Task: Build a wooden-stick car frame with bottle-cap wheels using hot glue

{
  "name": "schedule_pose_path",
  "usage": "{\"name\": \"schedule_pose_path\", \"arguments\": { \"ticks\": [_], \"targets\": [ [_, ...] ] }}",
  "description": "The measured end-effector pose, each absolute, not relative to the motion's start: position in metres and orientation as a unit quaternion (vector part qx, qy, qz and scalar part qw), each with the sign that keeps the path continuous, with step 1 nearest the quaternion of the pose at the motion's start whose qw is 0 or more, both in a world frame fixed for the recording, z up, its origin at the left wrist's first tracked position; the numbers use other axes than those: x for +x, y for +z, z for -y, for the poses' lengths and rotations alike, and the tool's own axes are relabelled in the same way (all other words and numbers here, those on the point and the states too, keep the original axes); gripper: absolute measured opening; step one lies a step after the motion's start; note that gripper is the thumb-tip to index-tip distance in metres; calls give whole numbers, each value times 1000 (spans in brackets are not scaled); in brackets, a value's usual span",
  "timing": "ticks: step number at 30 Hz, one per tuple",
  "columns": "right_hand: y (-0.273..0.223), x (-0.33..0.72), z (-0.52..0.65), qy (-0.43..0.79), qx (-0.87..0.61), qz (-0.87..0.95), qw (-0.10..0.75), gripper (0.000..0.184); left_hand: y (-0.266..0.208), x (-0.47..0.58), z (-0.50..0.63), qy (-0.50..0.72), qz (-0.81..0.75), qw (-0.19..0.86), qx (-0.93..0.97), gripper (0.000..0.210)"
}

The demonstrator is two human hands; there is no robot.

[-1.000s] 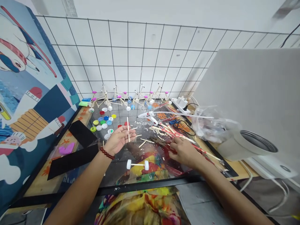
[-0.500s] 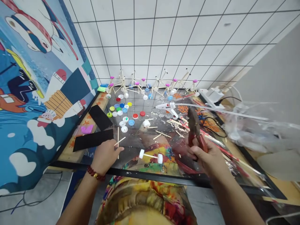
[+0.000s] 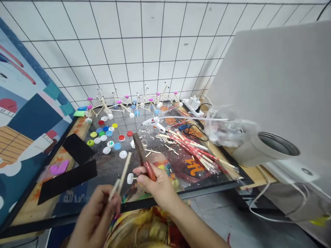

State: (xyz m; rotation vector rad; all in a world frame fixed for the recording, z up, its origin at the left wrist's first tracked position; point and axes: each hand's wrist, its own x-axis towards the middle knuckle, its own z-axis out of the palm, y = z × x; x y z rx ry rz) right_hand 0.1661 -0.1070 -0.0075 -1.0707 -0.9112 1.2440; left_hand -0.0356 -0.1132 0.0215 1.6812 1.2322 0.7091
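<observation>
Two short wooden sticks (image 3: 125, 170) are pinched between the thumb and fingers of my left hand (image 3: 99, 210), raised near the front edge of the table. My right hand (image 3: 157, 184) is closed around the red handles of a pair of pliers (image 3: 140, 148), whose dark jaws point up and away, just right of the sticks. The jaws and sticks are apart. Between my hands, a white bottle cap (image 3: 130, 178) on a stick axle lies on the table, its other end hidden behind my right hand. Several coloured bottle caps (image 3: 117, 146) lie farther back.
A white glue gun (image 3: 154, 123) lies beyond the pliers. Wooden sticks in red wrappers (image 3: 193, 148) spread to the right. Black strips (image 3: 68, 179) lie left. Stick-and-cap structures (image 3: 124, 105) line the back, near a power strip (image 3: 192, 105). A white cylinder (image 3: 258, 151) stands right.
My left hand has picked up the two sticks from the table. My right hand has brought the pliers leftward, close to them. The view has swung to the right.
</observation>
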Motion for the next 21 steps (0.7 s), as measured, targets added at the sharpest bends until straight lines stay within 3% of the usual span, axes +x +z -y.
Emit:
{"name": "schedule_pose_path", "arguments": {
  "ticks": [6, 11, 21],
  "targets": [
    [-18, 175, 136, 614, -380, 275, 634, 28, 8, 12, 145, 229, -422, 721, 499, 43],
    [-13, 187, 137, 601, -405, 252, 641, 24, -2, 22, 142, 210, -324, 859, 336, 34],
    [-4, 186, 138, 542, -481, 375, 578, 20, -1, 21, 138, 148, -234, 928, 251, 28]
  ]
}}
